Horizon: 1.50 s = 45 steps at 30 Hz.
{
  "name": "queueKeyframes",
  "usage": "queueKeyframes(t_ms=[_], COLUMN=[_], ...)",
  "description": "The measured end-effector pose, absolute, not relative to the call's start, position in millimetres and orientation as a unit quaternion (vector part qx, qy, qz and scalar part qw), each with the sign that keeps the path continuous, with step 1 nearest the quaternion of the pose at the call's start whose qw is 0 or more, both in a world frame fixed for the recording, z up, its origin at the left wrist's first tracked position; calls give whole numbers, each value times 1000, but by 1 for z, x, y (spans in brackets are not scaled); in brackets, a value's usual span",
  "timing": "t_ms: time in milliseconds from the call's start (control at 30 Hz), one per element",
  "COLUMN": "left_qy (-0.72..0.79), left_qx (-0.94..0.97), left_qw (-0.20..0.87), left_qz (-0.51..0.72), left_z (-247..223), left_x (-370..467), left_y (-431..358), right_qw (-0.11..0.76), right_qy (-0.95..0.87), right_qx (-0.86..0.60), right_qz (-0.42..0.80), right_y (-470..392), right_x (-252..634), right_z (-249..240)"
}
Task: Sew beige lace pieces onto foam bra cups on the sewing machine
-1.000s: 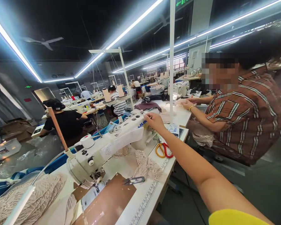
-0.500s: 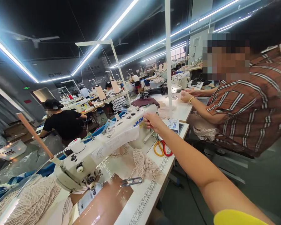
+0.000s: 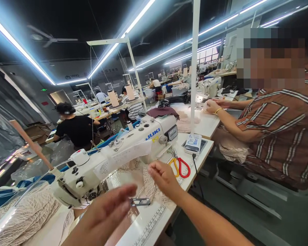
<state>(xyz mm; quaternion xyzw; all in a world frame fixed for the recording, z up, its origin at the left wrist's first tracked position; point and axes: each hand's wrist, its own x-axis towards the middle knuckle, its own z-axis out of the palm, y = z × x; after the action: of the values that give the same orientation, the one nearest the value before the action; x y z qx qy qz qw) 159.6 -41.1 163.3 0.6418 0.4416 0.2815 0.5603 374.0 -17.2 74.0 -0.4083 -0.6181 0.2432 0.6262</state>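
Observation:
My left hand is in the lower middle with its fingers stretched out, a little blurred and holding nothing I can see. It partly covers the thread snips on the sewing table. My right hand has its fingers curled in, with nothing visible in them, in front of the beige lace fabric. Beside that hand lie scissors with one yellow and one red handle loop. Behind both hands stands a white sewing machine with a paper strip along its arm.
A pile of beige lace lies at the lower left. A blue-and-white box sits on the table's right end. A white pole rises behind it. At right, a co-worker in a striped shirt handles pale fabric.
My right hand has come away from the machine's handwheel end, down and towards me over the lace. My left hand has entered from below. The view has shifted slightly.

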Motion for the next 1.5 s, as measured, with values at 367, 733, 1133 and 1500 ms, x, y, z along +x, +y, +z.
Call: queueKeyframes(t_ms=[367, 733, 1133, 1500], left_qy=[496, 583, 618, 598], left_qx=[688, 746, 767, 793], left_qw=[339, 172, 8, -56], left_qz=[407, 272, 174, 99], left_z=[223, 237, 241, 250], left_x=[228, 186, 191, 215], left_y=[58, 73, 88, 118], right_qw=[514, 753, 684, 647], right_qy=[-763, -567, -626, -659], right_qx=[-314, -329, -371, -375], right_qz=[236, 49, 50, 78], right_y=[-14, 75, 133, 131], right_x=[351, 379, 363, 368], right_z=[98, 169, 170, 171])
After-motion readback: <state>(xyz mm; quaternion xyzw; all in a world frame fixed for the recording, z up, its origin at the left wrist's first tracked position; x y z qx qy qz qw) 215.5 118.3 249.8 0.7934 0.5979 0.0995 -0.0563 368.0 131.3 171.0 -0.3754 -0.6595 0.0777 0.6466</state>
